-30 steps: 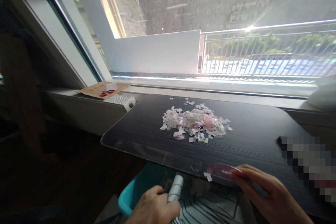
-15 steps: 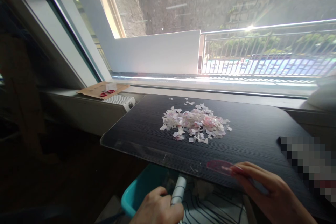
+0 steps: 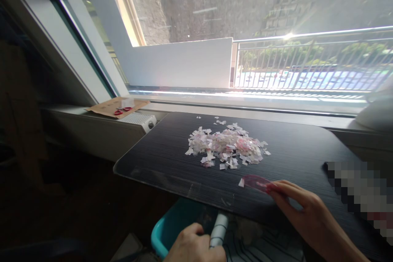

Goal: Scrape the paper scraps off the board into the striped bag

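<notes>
My right hand [image 3: 302,202] pinches a thin, translucent pink plastic piece with a curved edge [image 3: 255,183] just above the table's front part. At its left tip is one small white paper scrap [image 3: 241,182]. Beyond it, a loose heap of white and pinkish paper scraps [image 3: 229,145] lies on the dark table [image 3: 294,147]. Low in the view, my left hand [image 3: 196,245] is closed round a white, tube-like thing with dark lines [image 3: 219,229], whose kind I cannot make out. This sits by the table's front edge, over a turquoise bin [image 3: 159,233].
Red-handled scissors [image 3: 123,110] lie on brown paper [image 3: 101,108] on the sill at left, behind a white radiator [image 3: 139,120]. A blurred-out object [image 3: 356,192] lies at the table's right. A large window faces me.
My right hand has moved slightly up and left with the pink piece, and a paper scrap now shows at its tip. My left hand and its tube-like thing have shifted right and down.
</notes>
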Available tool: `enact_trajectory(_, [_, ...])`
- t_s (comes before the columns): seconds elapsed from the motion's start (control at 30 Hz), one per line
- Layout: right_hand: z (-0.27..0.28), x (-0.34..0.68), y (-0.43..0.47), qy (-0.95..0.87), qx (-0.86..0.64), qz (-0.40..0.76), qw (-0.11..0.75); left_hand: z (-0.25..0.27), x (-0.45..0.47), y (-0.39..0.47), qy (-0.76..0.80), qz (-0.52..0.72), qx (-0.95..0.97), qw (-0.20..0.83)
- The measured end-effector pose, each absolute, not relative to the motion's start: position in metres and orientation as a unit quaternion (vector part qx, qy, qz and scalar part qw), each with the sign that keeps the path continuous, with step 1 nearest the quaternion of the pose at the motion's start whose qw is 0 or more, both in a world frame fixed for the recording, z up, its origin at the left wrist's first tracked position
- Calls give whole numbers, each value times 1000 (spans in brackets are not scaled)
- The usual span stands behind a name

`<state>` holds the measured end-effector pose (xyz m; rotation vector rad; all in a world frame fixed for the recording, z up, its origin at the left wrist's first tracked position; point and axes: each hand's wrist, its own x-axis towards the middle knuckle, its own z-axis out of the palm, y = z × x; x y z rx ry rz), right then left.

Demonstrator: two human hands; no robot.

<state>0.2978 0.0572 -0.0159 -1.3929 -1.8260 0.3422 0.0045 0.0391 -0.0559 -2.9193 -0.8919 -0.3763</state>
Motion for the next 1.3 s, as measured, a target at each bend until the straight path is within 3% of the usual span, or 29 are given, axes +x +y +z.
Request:
enact_trajectory(0.2, [-4,297,24,-745,-522,204,363,-34,-2,38,-312,-81,-946,-38])
enact_trajectory(0.43, [-3,290,28,-730,-517,183,407,-28,-4,37,-302,-86,-947,-59])
enact_trajectory(0.9, [-11,295,31,-706,-547,199,404,-83,-3,44,-328,-122,-937,-17])
enact_trajectory(1.17, [-7,304,20,-698,-559,287,343,-70,-3,42,-332,-112,-936,-27])
enact_trajectory(1.3, [-11,302,27,-680,-573,250,384,-51,-3,38,-322,-101,-941,-35])
